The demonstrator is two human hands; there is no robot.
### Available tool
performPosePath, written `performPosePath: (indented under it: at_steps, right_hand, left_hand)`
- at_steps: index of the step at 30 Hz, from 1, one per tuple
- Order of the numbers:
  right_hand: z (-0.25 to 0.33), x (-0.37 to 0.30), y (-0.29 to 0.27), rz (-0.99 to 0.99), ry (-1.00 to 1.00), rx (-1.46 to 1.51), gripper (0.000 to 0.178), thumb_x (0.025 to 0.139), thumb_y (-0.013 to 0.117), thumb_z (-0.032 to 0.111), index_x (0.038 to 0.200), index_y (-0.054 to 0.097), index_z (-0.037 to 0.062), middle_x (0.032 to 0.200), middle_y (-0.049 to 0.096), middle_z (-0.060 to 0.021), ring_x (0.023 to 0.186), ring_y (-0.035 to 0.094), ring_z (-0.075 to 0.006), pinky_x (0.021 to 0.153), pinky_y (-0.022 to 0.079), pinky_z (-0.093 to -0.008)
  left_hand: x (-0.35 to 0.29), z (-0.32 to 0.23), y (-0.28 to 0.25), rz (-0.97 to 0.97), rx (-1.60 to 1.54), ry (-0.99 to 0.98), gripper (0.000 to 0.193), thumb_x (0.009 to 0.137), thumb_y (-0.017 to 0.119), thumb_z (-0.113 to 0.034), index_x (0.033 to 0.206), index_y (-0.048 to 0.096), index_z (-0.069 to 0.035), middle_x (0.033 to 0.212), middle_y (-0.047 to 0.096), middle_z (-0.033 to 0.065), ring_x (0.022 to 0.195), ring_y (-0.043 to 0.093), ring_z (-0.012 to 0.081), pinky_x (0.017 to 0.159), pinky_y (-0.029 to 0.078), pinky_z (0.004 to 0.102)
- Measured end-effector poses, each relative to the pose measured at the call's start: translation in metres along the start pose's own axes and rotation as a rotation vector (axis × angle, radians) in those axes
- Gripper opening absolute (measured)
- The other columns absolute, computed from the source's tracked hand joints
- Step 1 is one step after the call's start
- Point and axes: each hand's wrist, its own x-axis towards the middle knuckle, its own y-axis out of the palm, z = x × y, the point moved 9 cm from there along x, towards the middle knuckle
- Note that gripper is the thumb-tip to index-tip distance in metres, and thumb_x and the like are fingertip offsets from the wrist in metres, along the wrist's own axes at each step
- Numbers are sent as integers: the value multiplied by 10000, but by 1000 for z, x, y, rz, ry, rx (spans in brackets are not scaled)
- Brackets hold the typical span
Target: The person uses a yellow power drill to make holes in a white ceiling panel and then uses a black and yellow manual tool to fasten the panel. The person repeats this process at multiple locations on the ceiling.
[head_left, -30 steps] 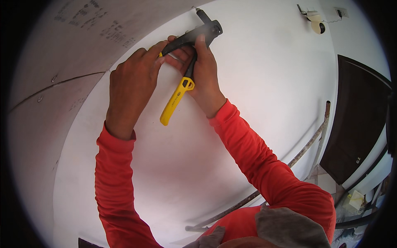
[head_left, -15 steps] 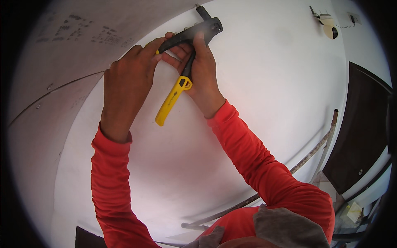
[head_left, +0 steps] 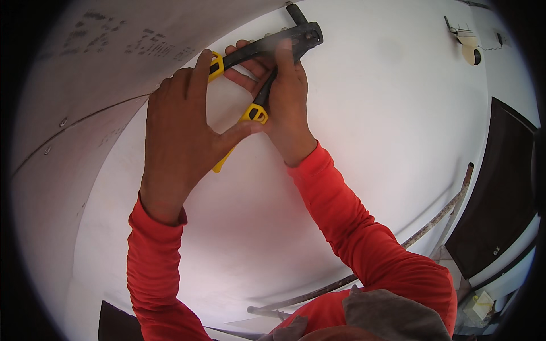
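A hand riveter (head_left: 267, 48) with a black body and two yellow-ended handles is held overhead, its handles spread apart. My right hand (head_left: 287, 99) grips it near the head, thumb on the black body and the other fingers behind. My left hand (head_left: 179, 128) reaches across both handles: its index finger lies at the upper yellow grip (head_left: 216, 66), and its thumb stretches over the lower yellow grip (head_left: 255, 113). A black cylinder (head_left: 296, 14) sticks up from the riveter's head, with a small metal bit at its tip near the panel edge.
A grey panel (head_left: 68, 96) with dark markings, a seam and screws (head_left: 63, 122) slopes along the left. Behind is a white wall (head_left: 387, 113) with a wall-mounted device (head_left: 469, 45) and dangling wire. A rusty pipe (head_left: 435, 221) leans near a dark door (head_left: 495, 187).
My left hand has shifted from the upper handle's end to span both handles, its thumb now over the lower grip. The riveter sits slightly farther right in view; my right hand keeps its hold.
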Motion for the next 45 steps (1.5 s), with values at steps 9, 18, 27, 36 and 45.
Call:
performPosePath:
  at_steps: [9, 18, 27, 36, 45]
  right_hand:
    - [-14, 5, 3, 42, -29, 160, 605, 1049, 475, 575, 1290, 528, 23, 1297, 642, -219, 1285, 595, -364, 1064, 508, -548]
    - [-31, 8, 29, 231, 64, 371, 807, 950, 548, 716, 1443, 351, 108, 1177, 668, -189, 1247, 590, -341, 1096, 412, -591]
    - [-32, 18, 27, -17, 37, 198, 737, 934, 635, 657, 1308, 476, 43, 920, 673, -113, 1100, 657, -289, 992, 539, -439]
    - [-47, 34, 30, -159, 93, 399, 378, 977, 709, 443, 918, 592, 89, 693, 626, -50, 726, 697, -200, 651, 602, -343]
    - [-37, 27, 27, -129, 155, 299, 489, 971, 669, 542, 1065, 576, 72, 806, 654, -71, 848, 678, -222, 751, 583, -346]
  left_hand:
    - [-3, 2, 5, -87, 51, 70, 998, 637, 912, -470, 1392, 525, 55, 1171, 617, 172, 1048, 624, 338, 975, 484, 495]
    - [0, 5, -2, -112, 40, 130, 988, 608, 946, -445, 1374, 550, 37, 1224, 637, 169, 1071, 649, 334, 953, 508, 478]
    - [9, 19, -14, -122, -122, 75, 749, 667, 929, -230, 1349, 628, -148, 1148, 738, 114, 1002, 733, 296, 838, 589, 368]
    - [11, 28, -16, -116, -75, 28, 491, 716, 916, -199, 1120, 643, -139, 965, 753, 88, 837, 748, 275, 718, 592, 341]
    - [41, 50, 19, 311, -122, -158, 425, 911, 757, -439, 1009, 702, -29, 755, 696, 121, 685, 701, 265, 630, 532, 366]
